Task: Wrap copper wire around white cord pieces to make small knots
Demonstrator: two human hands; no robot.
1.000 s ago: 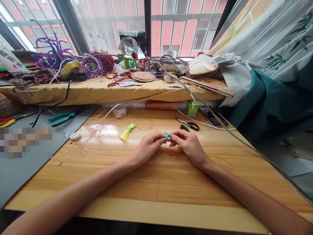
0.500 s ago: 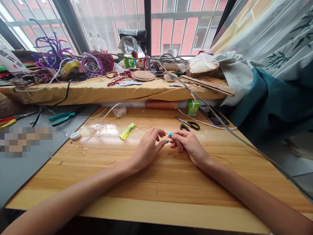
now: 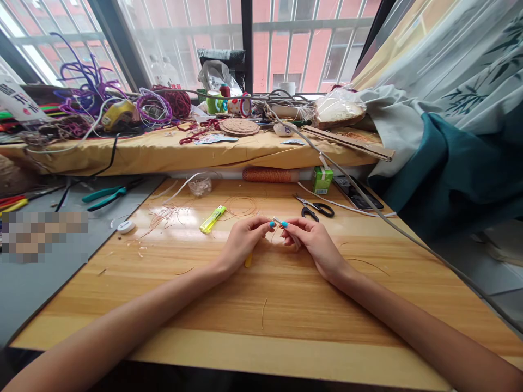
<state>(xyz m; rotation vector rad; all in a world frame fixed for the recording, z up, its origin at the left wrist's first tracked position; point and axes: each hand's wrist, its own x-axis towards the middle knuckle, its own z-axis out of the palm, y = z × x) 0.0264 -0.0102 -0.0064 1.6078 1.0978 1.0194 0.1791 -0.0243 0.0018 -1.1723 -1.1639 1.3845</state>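
Observation:
Above the middle of the wooden table (image 3: 229,310), my two hands meet almost tip to tip. Thumb and finger of my right hand (image 3: 312,239) pinch a thin white cord (image 3: 277,220), whose end points left; more pale strands show beneath the palm. My left hand (image 3: 245,239) is closed in a pinch at that cord end, and what sits between its fingertips is too small to make out. A yellow stick-like piece (image 3: 248,260) pokes out below my left palm, its other end hidden. A fine copper-coloured strand (image 3: 275,234) curves down between the hands.
Beyond the hands lie a yellow-green lighter (image 3: 212,219), black-handled scissors (image 3: 314,208), a green box (image 3: 322,179), a phone (image 3: 357,193) and a clear tub (image 3: 200,186). Teal pliers (image 3: 107,197) rest at left. A grey cable (image 3: 392,226) crosses the right side. The cluttered ledge (image 3: 204,155) runs behind.
My left thumb and finger have come together, closing at the white cord's end. The yellow piece has come into view beneath the left palm. My right hand keeps its pinch, nearly still.

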